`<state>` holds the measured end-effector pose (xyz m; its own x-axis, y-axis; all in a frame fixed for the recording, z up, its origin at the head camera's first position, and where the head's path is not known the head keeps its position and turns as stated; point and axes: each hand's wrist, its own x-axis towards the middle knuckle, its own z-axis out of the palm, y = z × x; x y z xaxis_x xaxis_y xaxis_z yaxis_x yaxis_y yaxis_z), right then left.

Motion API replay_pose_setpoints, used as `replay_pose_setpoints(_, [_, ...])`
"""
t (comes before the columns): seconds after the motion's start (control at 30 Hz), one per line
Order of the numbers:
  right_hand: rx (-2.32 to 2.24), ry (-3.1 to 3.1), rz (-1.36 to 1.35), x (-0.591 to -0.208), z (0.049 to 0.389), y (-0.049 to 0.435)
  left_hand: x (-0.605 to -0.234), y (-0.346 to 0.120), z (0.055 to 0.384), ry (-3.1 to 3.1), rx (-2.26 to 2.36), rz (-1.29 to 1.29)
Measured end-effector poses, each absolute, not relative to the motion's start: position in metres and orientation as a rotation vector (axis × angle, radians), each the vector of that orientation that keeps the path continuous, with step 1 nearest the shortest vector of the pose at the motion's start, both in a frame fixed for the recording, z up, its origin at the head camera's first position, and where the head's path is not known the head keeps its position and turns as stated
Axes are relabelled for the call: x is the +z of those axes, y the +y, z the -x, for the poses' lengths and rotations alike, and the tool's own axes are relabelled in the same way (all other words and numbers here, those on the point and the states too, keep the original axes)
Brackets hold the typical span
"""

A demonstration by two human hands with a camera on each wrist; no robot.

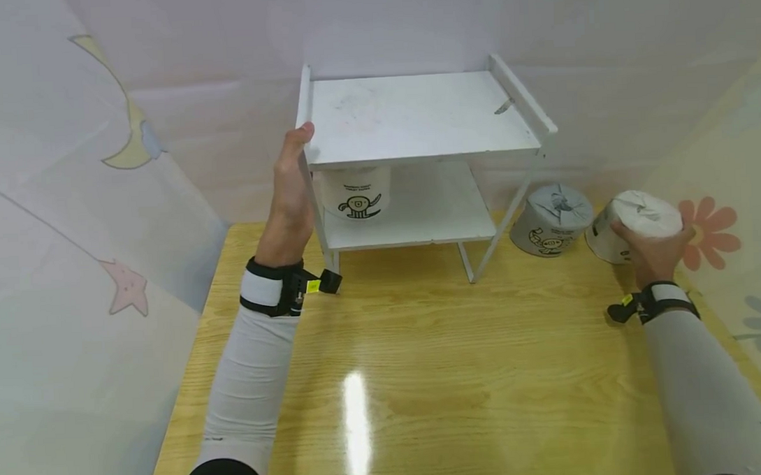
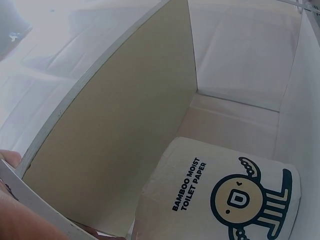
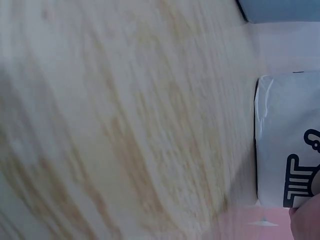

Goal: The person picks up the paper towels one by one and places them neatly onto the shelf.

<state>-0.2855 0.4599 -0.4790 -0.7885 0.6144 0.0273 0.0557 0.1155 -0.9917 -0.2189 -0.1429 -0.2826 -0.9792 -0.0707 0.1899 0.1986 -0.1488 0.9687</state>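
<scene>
A white two-tier shelf (image 1: 414, 117) stands against the back wall. My left hand (image 1: 293, 191) grips its left side, thumb over the edge of the top board. On the lower tier, at the left, sits a wrapped toilet paper roll (image 1: 357, 196); the left wrist view shows its printed label (image 2: 220, 195) up close. Far to the right, my right hand (image 1: 658, 249) holds another white-wrapped toilet paper roll (image 1: 644, 214) from the front, thumb on its left side and fingers round its right. A greyer wrapped roll (image 1: 552, 217) stands between that one and the shelf.
Everything stands on a yellow wood-grain tabletop (image 1: 436, 375). Pale printed sheets rise at the left (image 1: 61, 276), back and right, the right one close beside my right hand. The shelf's thin metal legs (image 1: 500, 226) slant down to the table.
</scene>
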Motion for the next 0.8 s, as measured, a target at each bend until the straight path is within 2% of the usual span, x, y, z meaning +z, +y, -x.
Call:
replay_pose_setpoints(0.37, [1.736,-1.878,0.593,-0.4828,0.2842,0.4567,-0.2849,-0.1436,0.2201,-1.911,-2.248,0.155])
replay_pose_setpoints(0.63, [1.772,-1.784,0.445,-0.4835,0.2804,0.4521,-0.2846,-0.1431,0.2194,-1.911,-2.249,0.161])
replay_pose_setpoints(0.8, [1.727,-1.837,0.542,-0.4876,0.2785,0.4526,-0.2843,-0.1427,0.2197,-1.906,-2.253,0.170])
